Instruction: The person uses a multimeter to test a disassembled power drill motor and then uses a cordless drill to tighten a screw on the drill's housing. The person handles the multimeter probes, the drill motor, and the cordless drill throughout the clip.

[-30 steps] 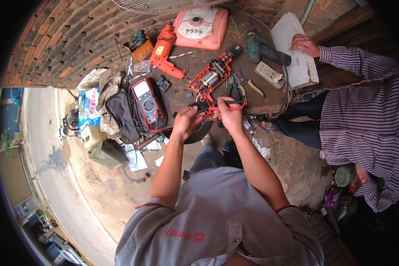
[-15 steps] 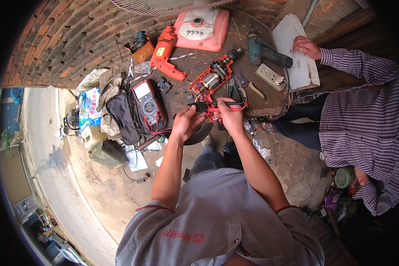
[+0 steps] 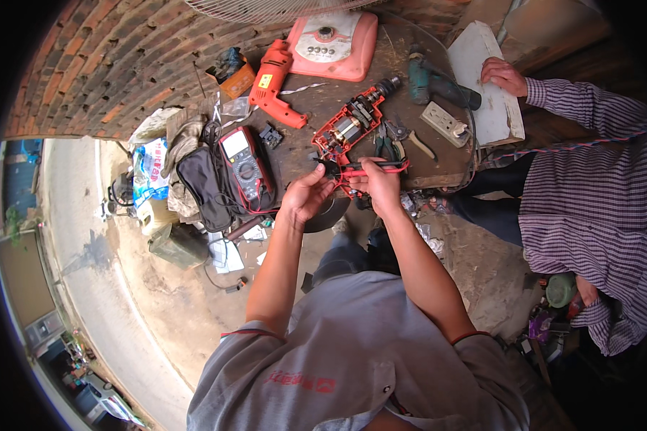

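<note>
Fingers of the left hand (image 3: 308,195) pinch a small black part (image 3: 331,168) at the near edge of the workbench (image 3: 392,56); grip light, thumb uppermost. Right hand (image 3: 382,188), just beside it, closes round red and black test leads (image 3: 401,167), which run crosswise above its knuckles. Black part lies at the left fingertips, between the two hands. Whether a probe tip touches it: too small to tell.

Opened drill (image 3: 348,131) sits directly beyond both hands, orange shell exposing motor and wires, chuck pointing far and right. Its grip end comes down between the hands. Pliers (image 3: 387,147) lie close beyond the right hand, next to a cutter with a tan handle (image 3: 421,145).

Containers: black pouch (image 3: 200,188) left of the left hand, contents hidden; multimeter (image 3: 245,167) alongside it, face up. Farther left, a white and blue sack (image 3: 149,172) above a yellowish jug (image 3: 154,217), with a dull green can (image 3: 176,246) nearby; insides not visible. Toward the brick wall, an open orange box (image 3: 239,85) holds dark stuff, kind unclear.

Right side: pale socket strip (image 3: 441,122), then a teal drill (image 3: 435,85). Beyond, a whole red drill (image 3: 269,85) and a pink fan base (image 3: 359,50). Co-worker's hand (image 3: 505,76) rests on a white board (image 3: 487,104).
</note>
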{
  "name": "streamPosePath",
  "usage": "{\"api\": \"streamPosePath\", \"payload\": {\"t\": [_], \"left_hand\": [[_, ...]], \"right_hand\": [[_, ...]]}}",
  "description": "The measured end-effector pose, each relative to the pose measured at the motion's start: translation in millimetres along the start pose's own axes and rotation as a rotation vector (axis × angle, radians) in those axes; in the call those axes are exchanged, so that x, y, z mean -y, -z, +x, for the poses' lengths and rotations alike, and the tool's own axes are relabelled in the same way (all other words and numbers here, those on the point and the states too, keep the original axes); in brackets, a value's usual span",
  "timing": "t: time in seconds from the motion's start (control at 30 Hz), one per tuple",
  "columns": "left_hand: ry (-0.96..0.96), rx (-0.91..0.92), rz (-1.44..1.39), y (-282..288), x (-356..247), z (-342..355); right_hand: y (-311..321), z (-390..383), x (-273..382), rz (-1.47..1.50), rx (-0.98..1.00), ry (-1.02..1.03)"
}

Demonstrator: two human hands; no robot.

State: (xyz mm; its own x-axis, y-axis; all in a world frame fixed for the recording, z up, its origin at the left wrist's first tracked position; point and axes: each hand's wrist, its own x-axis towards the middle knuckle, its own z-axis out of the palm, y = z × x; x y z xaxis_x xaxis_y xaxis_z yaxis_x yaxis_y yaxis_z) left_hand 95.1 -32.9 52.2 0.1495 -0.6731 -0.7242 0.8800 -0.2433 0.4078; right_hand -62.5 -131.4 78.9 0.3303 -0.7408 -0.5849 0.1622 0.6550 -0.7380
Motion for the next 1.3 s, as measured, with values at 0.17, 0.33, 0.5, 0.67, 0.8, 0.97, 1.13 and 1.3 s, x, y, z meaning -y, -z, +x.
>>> {"api": "streamPosePath", "payload": {"t": [0.17, 0.33, 0.5, 0.67, 0.8, 0.97, 1.13, 1.3], "left_hand": [[0.004, 0.016, 0.002, -6, 0, -3], [0.037, 0.013, -0.091, 3, 4, 5], [0.037, -0.004, -0.040, -5, 3, 2], [0.028, -0.006, -0.029, -4, 4, 1], [0.025, -0.002, -0.032, -1, 5, 2], [0.004, -0.019, -0.022, -13, 1, -5], [0.013, -0.059, 0.079, -14, -5, -8], [-0.180, -0.213, 0.433, -20, -1, -11]], "right_hand": [[0, 5, -2, -0.025, 0.037, 0.000], [0, 5, -4, -0.004, 0.033, 0.004], [1, 6, -4, 0.019, 0.028, -0.009], [0, 4, -3, 0.008, 0.015, -0.010], [-1, 4, -4, 0.015, 0.016, -0.017], [1, 6, -6, -0.007, 0.033, -0.012], [4, 10, -5, -0.032, 0.035, -0.025], [25, -15, 9, 0.206, 0.033, 0.075]]}}
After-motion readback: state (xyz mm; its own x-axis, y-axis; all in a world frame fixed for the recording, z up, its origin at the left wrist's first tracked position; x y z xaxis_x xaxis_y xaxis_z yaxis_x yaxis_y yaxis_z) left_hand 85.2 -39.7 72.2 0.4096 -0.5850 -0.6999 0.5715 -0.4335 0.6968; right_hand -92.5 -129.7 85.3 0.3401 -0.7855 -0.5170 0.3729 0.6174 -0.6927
